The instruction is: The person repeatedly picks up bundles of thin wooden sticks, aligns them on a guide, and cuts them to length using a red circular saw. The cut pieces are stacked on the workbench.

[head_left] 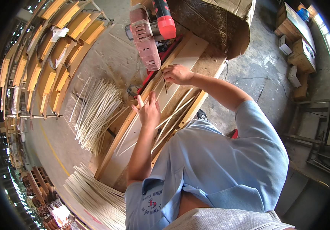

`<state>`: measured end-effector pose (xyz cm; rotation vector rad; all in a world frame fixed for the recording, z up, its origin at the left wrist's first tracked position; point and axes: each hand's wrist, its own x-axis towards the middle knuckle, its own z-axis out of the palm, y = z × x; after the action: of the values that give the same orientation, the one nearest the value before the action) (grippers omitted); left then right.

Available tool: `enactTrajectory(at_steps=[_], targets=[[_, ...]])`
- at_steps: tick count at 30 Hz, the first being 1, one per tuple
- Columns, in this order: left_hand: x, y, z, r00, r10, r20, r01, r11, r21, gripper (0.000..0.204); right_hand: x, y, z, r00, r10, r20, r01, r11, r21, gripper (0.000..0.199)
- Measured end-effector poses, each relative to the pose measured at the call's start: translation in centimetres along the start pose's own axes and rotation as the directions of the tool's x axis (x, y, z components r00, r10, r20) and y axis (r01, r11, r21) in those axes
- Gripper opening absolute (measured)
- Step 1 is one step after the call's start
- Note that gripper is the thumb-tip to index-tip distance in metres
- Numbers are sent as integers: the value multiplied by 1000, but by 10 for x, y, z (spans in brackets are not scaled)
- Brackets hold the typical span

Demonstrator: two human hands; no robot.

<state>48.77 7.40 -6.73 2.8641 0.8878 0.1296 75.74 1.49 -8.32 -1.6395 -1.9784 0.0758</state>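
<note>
A miter saw (145, 40), with a faded red guard and a red-and-black handle, stands over a long wooden bench. My left hand (149, 112) lies by the wooden fence (115, 151) just below the saw, its fingers stretched and apart. Thin pale wooden strips (123, 140) run along the board beside that wrist. My right hand (177, 74) is closer to the saw's guard, on the bench's pale board (191, 51). Its fingers are curled together; what they pinch, if anything, is hidden. More loose strips (172, 119) lie on the bench between my forearms.
A big heap of thin sticks (98, 115) lies left of the bench, with another bundle (96, 195) nearer me. Racks of wooden pieces (54, 57) stand at the far left. A cardboard box (237, 34) sits behind the bench; wooden crates (301, 50) are far right.
</note>
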Motion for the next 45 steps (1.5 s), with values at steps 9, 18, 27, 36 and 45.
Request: enactTrajectory(at_steps=[9,18,27,36,45], targets=[[-1,-12,25,993,9,-114,-2,999,53,45,-1,-5,19,979,153,-135,-160,986,-45,14],[-3,-12,27,987,30,-159,-21,998,58,42,-7,-16,28,942,181,-284,-216,972,-98,17],[-3,-13,28,991,21,-132,-13,998,59,44,-6,-15,30,948,199,-246,-230,967,-104,15],[-6,-10,16,988,69,-137,-64,997,36,44,-4,-12,30,973,194,-123,-218,949,-229,14],[-3,-6,12,998,40,-50,-36,996,82,47,-7,-4,-11,962,263,75,-270,956,117,15]])
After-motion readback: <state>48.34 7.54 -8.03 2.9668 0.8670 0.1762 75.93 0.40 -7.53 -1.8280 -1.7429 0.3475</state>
